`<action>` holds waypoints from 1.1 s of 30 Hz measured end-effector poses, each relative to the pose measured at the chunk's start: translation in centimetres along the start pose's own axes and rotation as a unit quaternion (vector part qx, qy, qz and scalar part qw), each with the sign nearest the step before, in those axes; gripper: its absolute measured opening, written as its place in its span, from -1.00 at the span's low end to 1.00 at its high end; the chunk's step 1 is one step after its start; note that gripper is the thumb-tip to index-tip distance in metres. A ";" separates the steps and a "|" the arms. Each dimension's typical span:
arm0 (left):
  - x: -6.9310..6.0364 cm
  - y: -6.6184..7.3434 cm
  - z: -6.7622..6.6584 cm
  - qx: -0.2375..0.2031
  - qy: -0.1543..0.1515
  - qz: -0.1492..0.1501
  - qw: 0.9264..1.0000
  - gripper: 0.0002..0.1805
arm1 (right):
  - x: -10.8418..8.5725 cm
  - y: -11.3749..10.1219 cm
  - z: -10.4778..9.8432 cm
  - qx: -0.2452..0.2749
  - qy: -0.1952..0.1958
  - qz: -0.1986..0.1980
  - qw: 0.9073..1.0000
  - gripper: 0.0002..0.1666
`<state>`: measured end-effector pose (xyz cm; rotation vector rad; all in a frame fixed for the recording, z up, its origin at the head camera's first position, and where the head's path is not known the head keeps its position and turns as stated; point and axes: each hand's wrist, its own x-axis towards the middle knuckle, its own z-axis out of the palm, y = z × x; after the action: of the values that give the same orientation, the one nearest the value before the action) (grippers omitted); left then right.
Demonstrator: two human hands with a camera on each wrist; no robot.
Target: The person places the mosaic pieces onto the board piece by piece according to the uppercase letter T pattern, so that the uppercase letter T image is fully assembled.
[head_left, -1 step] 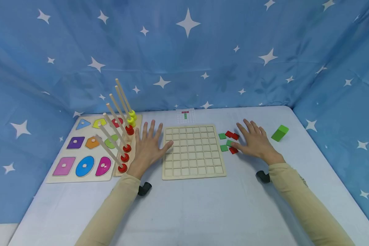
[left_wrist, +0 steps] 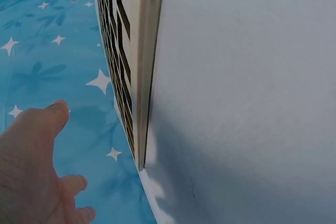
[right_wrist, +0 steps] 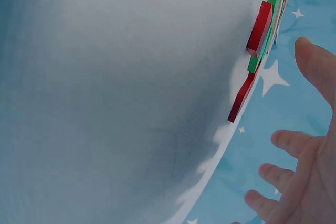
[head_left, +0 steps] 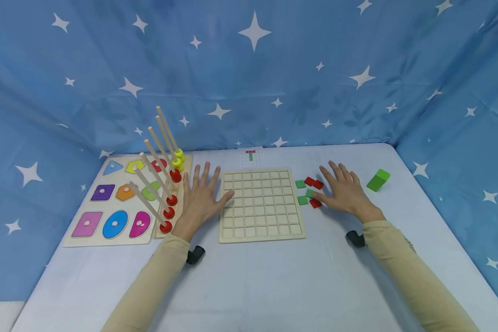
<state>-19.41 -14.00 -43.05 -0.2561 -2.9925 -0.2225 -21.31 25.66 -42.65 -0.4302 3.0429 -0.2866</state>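
Spreading your fingers wide and holding nothing, you have your left hand [head_left: 201, 199] near the grid board [head_left: 262, 205] and your right hand [head_left: 345, 193] by the red and green tiles [head_left: 309, 193], probably laid beside the board for easy reach

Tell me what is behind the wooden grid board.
Behind the board, a card with red and green squares lies on the table; past it hangs a starry blue curtain. Anything beyond the curtain is covered.
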 end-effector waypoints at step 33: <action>-1.8 0.9 0.2 -0.098 -0.026 0.086 0.991 -0.14 | -1.0 0.1 0.5 0.118 0.020 -0.010 0.993 -0.16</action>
<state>-17.52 -13.41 -43.39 -0.5462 -2.9785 -0.4996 -20.32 26.00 -43.11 -0.4425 2.9929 -0.6546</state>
